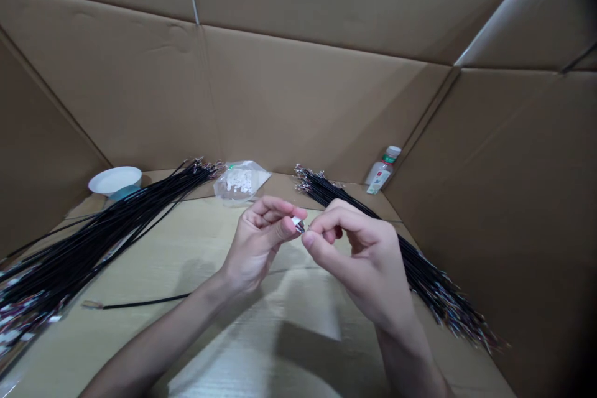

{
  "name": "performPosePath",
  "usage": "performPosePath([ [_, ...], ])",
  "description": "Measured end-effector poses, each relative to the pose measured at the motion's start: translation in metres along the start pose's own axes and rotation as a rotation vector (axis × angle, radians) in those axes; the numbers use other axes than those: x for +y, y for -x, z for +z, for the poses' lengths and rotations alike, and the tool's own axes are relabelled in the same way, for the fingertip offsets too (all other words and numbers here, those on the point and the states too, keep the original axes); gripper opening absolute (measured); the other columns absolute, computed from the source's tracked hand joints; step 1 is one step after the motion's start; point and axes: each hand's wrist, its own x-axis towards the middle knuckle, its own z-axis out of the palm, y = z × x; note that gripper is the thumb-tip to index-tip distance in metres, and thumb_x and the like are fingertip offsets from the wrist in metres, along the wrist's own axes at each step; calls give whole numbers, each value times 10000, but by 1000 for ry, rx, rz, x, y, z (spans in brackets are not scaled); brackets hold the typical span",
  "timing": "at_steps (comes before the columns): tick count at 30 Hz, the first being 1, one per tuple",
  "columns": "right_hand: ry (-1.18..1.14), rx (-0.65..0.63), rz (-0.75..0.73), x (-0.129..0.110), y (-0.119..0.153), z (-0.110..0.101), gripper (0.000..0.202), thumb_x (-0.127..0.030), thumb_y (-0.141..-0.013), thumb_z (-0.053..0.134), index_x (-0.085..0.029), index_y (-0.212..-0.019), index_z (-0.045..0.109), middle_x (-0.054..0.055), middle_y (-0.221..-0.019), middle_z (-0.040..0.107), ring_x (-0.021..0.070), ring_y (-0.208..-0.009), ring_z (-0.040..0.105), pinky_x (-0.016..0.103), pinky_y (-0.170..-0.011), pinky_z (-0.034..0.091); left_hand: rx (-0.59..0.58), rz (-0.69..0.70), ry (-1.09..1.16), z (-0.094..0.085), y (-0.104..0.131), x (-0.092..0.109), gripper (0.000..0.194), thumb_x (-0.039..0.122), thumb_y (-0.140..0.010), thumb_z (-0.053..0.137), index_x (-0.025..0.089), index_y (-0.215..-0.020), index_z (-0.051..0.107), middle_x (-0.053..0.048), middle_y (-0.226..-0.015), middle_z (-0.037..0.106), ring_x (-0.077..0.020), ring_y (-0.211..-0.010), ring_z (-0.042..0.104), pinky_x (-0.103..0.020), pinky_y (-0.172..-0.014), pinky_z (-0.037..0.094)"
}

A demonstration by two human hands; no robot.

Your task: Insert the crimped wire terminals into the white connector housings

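Note:
My left hand (259,239) pinches a small white plastic connector (297,221) between thumb and fingertips. Short dark wires (301,229) come out of it towards the right. Close beside them, the thumb and forefinger of my right hand (361,249) are pressed together on a thin wire end, mostly covered by the fingertips. A single black cable (144,303) lies on the table, its stripped end with loose wires pointing left; the other end passes out of sight behind my left forearm.
A large bundle of black cables (107,233) lies at left, another bundle (429,280) at right. At the back are a clear bag of white connectors (240,180), a white bowl (114,179) and a bottle (381,171). Cardboard walls (321,99) enclose the table.

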Motion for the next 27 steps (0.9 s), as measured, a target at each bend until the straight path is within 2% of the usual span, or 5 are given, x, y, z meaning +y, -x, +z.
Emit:
performPosePath([
  [10,-28,-46,75,1,-5,0,182,-179,-859,727,-203,-682,695,-23,-668,539,145,-676,482,313,-632,368,-4,74,-68,-6,-5,-4,251,215,-671,995,231,-777,768,45,-799,837,-75,-659,775,-106,-654,613],
  [15,3,-36,52,0,-4,-1,183,-157,-849,719,-205,-676,686,-25,-662,532,146,-677,484,314,-637,375,37,87,-134,-7,-5,-5,308,284,-630,1016,218,-766,748,30,-779,830,-104,-656,776,-143,-639,626],
  [19,32,-36,25,2,-3,-1,170,-161,-865,726,-204,-705,688,-28,-684,544,142,-690,494,317,-676,405,8,150,-198,-11,-5,-7,259,290,-688,989,223,-776,754,12,-820,833,-119,-729,782,-176,-695,635],
  [23,43,-28,10,3,-4,-1,212,-172,-878,718,-207,-681,648,-31,-672,544,139,-675,487,309,-634,382,-60,243,-267,-18,-5,-8,161,226,-778,932,243,-776,772,16,-892,836,-107,-809,782,-176,-752,625],
  [27,48,-24,-11,2,-4,-1,238,-168,-891,703,-215,-672,623,-26,-672,557,143,-667,486,308,-626,382,-82,255,-322,-21,-6,-4,140,170,-781,920,238,-785,797,-11,-896,836,-139,-836,792,-217,-772,640],
])
